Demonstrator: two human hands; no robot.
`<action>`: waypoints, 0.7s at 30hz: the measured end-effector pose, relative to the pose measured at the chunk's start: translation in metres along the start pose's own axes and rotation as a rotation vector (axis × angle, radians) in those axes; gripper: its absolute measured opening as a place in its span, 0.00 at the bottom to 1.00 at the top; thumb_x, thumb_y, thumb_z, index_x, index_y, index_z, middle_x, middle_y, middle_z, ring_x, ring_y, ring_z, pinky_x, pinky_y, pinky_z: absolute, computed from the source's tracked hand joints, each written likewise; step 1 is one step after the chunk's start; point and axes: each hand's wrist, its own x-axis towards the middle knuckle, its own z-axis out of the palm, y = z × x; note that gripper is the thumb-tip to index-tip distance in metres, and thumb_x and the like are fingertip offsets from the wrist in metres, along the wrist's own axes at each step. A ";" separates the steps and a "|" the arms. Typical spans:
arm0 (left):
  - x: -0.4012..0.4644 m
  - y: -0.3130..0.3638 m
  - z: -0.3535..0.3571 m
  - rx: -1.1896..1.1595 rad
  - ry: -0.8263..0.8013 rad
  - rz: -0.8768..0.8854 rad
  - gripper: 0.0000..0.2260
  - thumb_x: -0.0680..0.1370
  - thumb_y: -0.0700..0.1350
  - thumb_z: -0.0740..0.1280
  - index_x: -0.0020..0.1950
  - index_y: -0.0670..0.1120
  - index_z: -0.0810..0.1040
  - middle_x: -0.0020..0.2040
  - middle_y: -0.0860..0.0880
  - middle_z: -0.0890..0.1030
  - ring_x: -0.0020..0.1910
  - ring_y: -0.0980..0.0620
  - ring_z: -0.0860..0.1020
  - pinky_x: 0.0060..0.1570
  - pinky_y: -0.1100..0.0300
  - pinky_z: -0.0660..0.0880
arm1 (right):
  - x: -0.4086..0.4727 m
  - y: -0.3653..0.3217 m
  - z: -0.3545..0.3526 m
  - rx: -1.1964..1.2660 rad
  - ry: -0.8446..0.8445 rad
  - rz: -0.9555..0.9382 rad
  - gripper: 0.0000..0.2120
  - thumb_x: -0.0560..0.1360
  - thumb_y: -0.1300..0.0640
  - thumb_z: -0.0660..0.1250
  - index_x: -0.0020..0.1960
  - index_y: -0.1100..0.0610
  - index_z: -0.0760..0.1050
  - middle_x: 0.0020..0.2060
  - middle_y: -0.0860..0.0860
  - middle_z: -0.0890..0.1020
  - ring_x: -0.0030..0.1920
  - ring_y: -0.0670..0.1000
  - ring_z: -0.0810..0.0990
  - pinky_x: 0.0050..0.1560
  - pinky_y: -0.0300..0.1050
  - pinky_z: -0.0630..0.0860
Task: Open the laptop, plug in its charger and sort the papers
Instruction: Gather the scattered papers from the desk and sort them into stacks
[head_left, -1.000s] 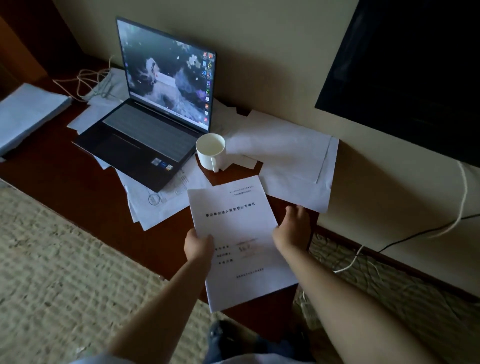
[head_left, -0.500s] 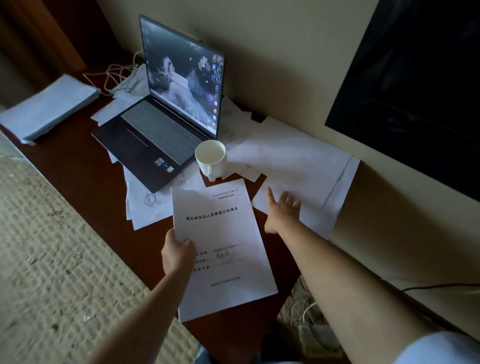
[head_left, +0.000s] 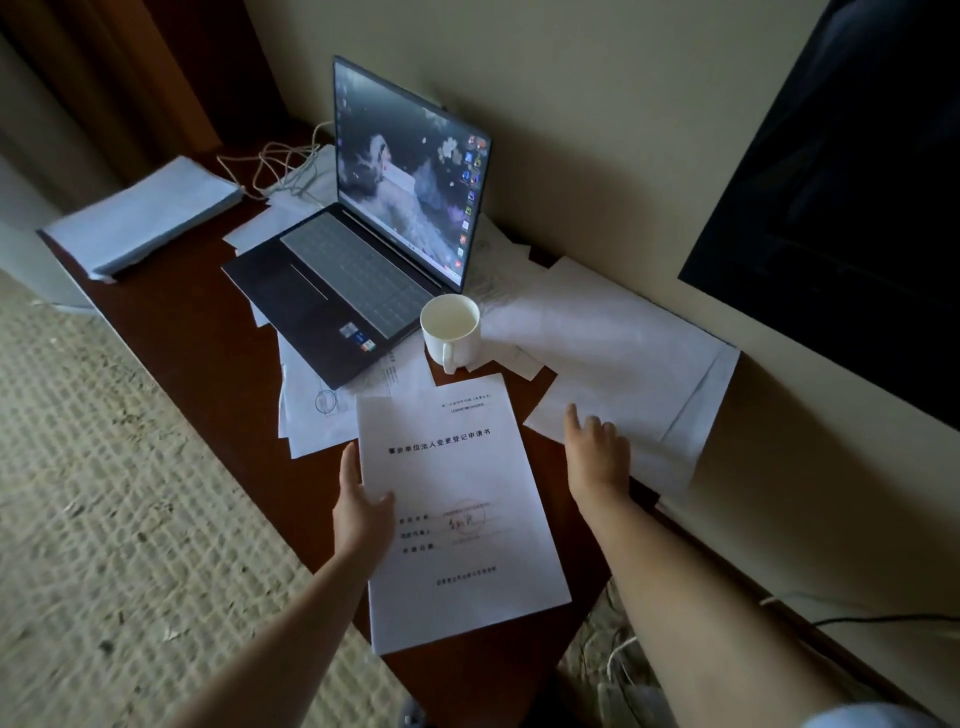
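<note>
At the far left of the dark wooden desk (head_left: 171, 332) lay a squared-up stack of papers (head_left: 140, 218), set apart from the clutter, likely as the sorted pile. Just to its right a white cable (head_left: 270, 166) lay coiled behind the laptop (head_left: 358, 260); whether it was plugged in could not be told from this view. The laptop stood open with its screen lit, resting on several loose sheets (head_left: 311, 415) that stuck out from under its near edge. The left hand (head_left: 363, 514) pinched the left edge of a printed document (head_left: 457, 509), thumb on top and fingers underneath, holding it flat over the desk's near edge, probably to keep it in hand as the start of a new pile. Above the document stood a white mug (head_left: 451, 330), its handle turned toward the person, sitting just beside the laptop's corner. Further right, the right hand (head_left: 597, 452) was open, fingers spread and stretched onto the large white sheets (head_left: 623, 364) lying against the wall, gripping nothing yet; it seemed placed to gather them next. Sorting appeared only partly done.
</note>
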 end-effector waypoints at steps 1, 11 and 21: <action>0.002 -0.001 -0.002 0.014 -0.017 0.013 0.29 0.78 0.34 0.61 0.75 0.56 0.58 0.57 0.47 0.77 0.37 0.52 0.80 0.24 0.62 0.74 | -0.005 -0.004 -0.005 0.032 -0.015 0.004 0.22 0.77 0.67 0.57 0.71 0.62 0.61 0.56 0.59 0.77 0.54 0.56 0.77 0.51 0.46 0.74; 0.003 -0.004 -0.036 -0.301 -0.248 -0.270 0.16 0.81 0.50 0.60 0.53 0.39 0.80 0.43 0.43 0.81 0.36 0.47 0.79 0.30 0.59 0.74 | -0.104 -0.115 -0.045 0.622 0.197 -0.182 0.08 0.58 0.67 0.65 0.30 0.55 0.77 0.24 0.50 0.78 0.24 0.53 0.77 0.23 0.33 0.61; 0.011 -0.024 -0.050 -0.330 -0.365 -0.314 0.18 0.76 0.52 0.69 0.51 0.37 0.78 0.47 0.41 0.81 0.47 0.41 0.81 0.51 0.46 0.78 | -0.171 -0.117 -0.020 0.480 0.218 -0.597 0.09 0.64 0.59 0.56 0.29 0.55 0.73 0.25 0.50 0.74 0.26 0.52 0.73 0.26 0.34 0.61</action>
